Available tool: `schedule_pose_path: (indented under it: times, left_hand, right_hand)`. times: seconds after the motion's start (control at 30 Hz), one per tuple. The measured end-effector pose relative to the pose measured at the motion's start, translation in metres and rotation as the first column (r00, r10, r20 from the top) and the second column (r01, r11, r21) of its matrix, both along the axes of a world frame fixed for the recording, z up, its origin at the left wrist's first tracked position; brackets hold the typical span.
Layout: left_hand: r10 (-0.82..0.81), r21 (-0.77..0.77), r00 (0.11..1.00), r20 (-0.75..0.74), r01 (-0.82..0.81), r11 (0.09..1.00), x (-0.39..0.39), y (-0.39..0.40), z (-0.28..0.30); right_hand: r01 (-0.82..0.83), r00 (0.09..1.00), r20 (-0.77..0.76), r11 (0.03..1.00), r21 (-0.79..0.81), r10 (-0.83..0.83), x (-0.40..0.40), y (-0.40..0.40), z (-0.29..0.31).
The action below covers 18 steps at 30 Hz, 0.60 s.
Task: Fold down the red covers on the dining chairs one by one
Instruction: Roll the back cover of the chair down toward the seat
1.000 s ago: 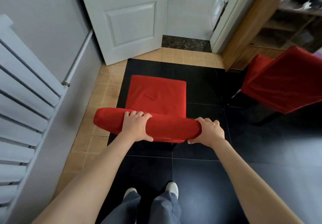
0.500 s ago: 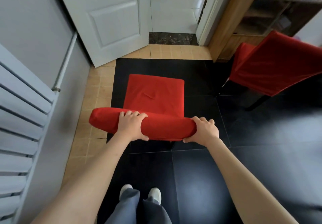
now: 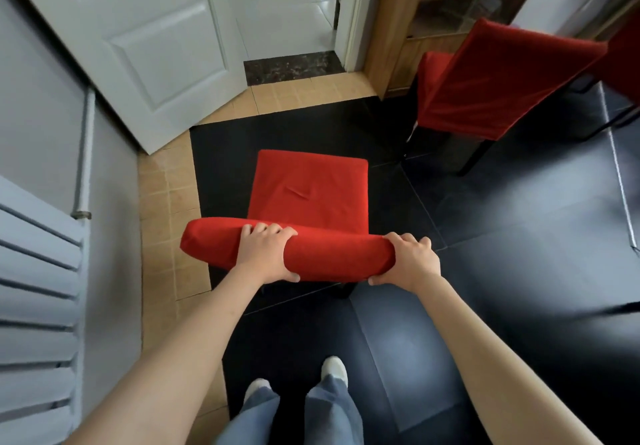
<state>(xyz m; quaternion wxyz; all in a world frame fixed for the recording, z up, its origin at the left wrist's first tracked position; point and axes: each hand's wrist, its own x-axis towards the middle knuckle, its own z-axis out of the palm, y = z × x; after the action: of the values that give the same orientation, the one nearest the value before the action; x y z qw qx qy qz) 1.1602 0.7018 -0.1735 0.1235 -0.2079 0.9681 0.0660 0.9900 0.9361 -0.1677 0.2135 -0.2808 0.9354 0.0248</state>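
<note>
A: What filled the view, biggest things first?

B: The dark floor took up most of it, with a white door standing open at the upper left. On that floor stood the near chair, seat facing away from the person, and a second chair well apart at the upper right.

A: And the covers?

B: The near chair's red cover wrapped the top of the backrest just in front of the person. The second chair's cover hung full over its back, untouched as far as I could tell.

A: The hands?

B: Both grasped the near cover. The left hand curled over the backrest top left of its middle, thumb underneath. The right hand clamped round its right end.

A: So how far along was it?

B: Early, I judged. No fold showed on the near cover, only the grip. That chair and the second remained, and a sliver of red at the right edge might have been a third.
</note>
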Motion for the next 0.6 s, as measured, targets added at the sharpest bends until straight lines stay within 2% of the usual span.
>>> schedule_pose_path:
  times: [0.1,0.23,0.43,0.6]
  left_hand:
    - [-0.048,0.041,0.999,-0.006,0.048,0.998,0.008,-0.003,0.001]
    - [-0.058,0.112,0.998,-0.013,0.059,0.992,0.014,-0.006,0.005]
    - [-0.043,0.120,0.998,-0.037,0.047,0.992,0.016,-0.006,0.006]
    - [-0.044,0.099,0.996,-0.072,0.051,0.994,0.019,-0.004,0.005]
  right_hand:
    - [0.058,0.998,0.030,0.998,0.001,-0.058,0.018,0.007,0.000]
    - [0.037,0.998,0.044,0.997,0.062,-0.040,0.026,0.006,0.007]
    - [-0.069,0.996,0.062,0.996,0.057,0.065,0.022,0.001,0.010]
    - [-0.034,0.999,0.024,0.999,0.004,0.034,0.030,0.005,0.006]
